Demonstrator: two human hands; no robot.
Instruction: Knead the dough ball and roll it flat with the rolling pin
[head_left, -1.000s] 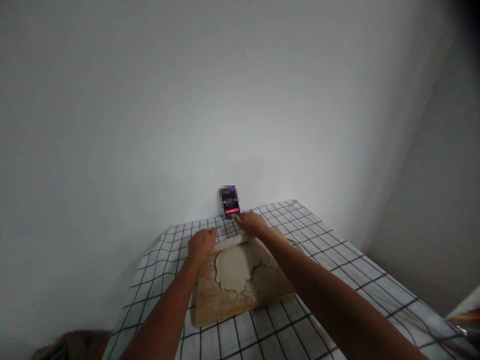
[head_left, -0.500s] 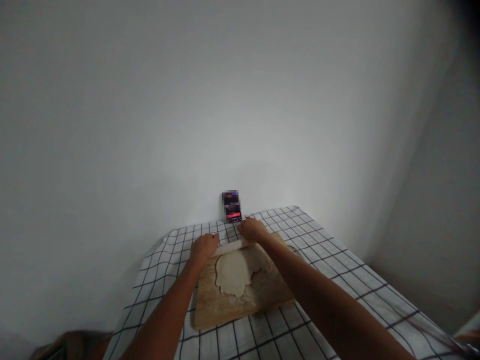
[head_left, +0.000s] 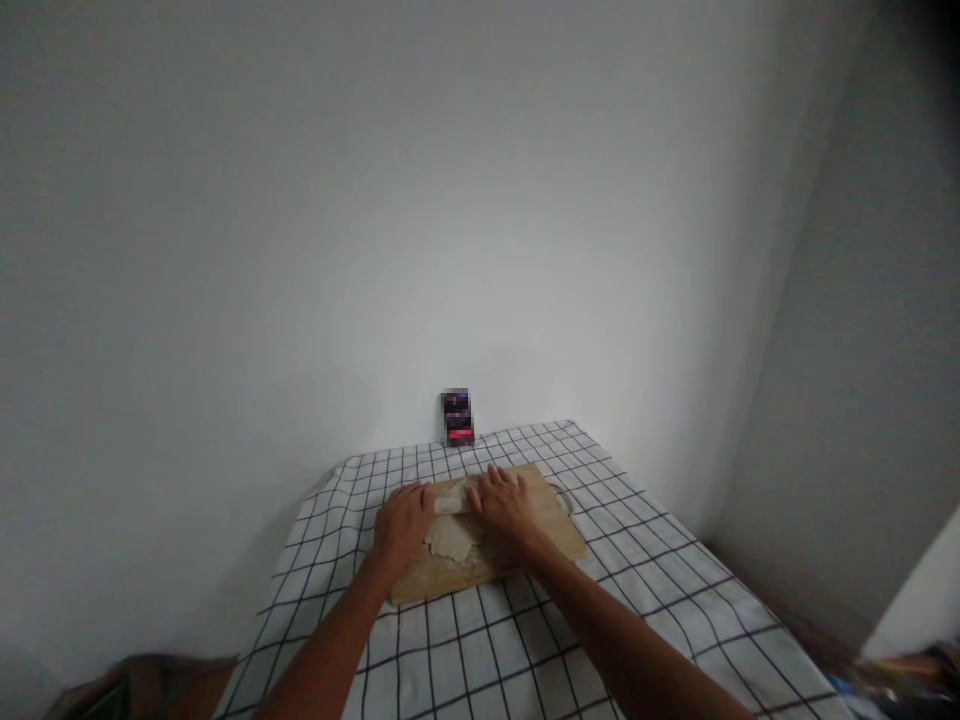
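Observation:
A pale rolling pin (head_left: pixel 450 499) lies across a flattened sheet of dough (head_left: pixel 451 538) on a wooden board (head_left: pixel 431 582). My left hand (head_left: pixel 405 515) is closed over the pin's left end, fingers curled on its far side. Over the right part of the pin rests my right hand (head_left: pixel 501 503), its fingers slightly apart and bent over it. Between the hands only a short stretch of the pin shows. My right hand and forearm cover part of the dough.
The board lies on a table with a white, dark-checked cloth (head_left: pixel 450 665); a loop handle (head_left: pixel 563 499) juts from its right side. A phone (head_left: pixel 457 418) leans against the wall (head_left: pixel 480 220) behind. Blurred items (head_left: pixel 911 680) appear at lower right.
Both hands have come nearer with the rolling pin, from the board's far edge back onto the dough. My right hand's fingers have loosened from a tight curl. The view has shifted slightly.

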